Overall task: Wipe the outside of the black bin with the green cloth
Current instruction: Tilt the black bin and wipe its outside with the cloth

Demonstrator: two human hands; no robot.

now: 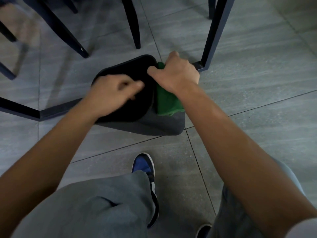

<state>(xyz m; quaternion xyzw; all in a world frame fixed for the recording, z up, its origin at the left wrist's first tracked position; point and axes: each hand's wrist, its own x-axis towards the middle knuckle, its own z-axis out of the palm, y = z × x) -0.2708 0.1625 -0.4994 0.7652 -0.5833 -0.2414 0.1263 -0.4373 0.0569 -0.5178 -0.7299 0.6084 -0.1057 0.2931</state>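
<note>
The black bin stands on the tiled floor in front of me, seen from above with its dark opening facing up. A green cloth lies against the bin's right outer side. My right hand holds the cloth's upper part at the bin's right rim, thumb over the rim and fingers curled round the cloth. My left hand is blurred over the left rim; its fingers are curled at the rim and it appears to grip it.
Dark chair legs and a dark table frame stand just beyond the bin. A frame bar runs along the floor at the left. My blue shoe and grey trousers are below.
</note>
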